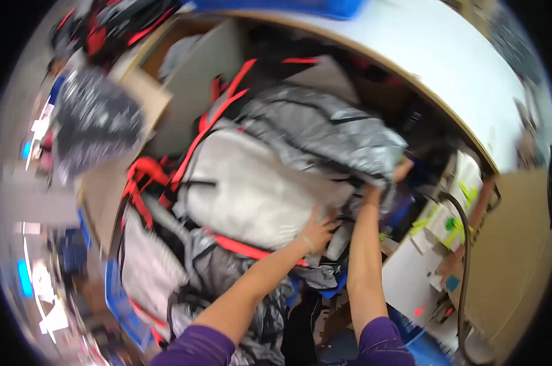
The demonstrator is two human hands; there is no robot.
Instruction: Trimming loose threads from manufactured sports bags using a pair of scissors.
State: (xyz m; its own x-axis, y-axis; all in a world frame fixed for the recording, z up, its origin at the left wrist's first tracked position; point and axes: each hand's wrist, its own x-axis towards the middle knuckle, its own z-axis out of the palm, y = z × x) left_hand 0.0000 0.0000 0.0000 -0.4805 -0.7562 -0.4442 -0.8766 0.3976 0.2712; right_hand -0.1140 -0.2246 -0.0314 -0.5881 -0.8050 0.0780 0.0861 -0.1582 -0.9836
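A pale grey bag (245,189) with red edging lies in front of me, its silver-grey lining fabric (312,125) bunched over the far side. My left hand (317,233) rests on the near right edge of the bag, fingers stretched out and somewhat blurred. Further right, my right hand (373,193) reaches under the end of the silver fabric. Part of that hand shows beyond the fold, and it seems to grip the fabric; most of its fingers are hidden.
More grey pieces with red trim (151,253) pile up at the lower left above a blue crate (118,299). A white tabletop (452,67) curves round the far side. On the right are a sewing machine (455,204), a dark hose (466,262) and cardboard (513,238). Dark plastic-wrapped goods (96,119) sit left.
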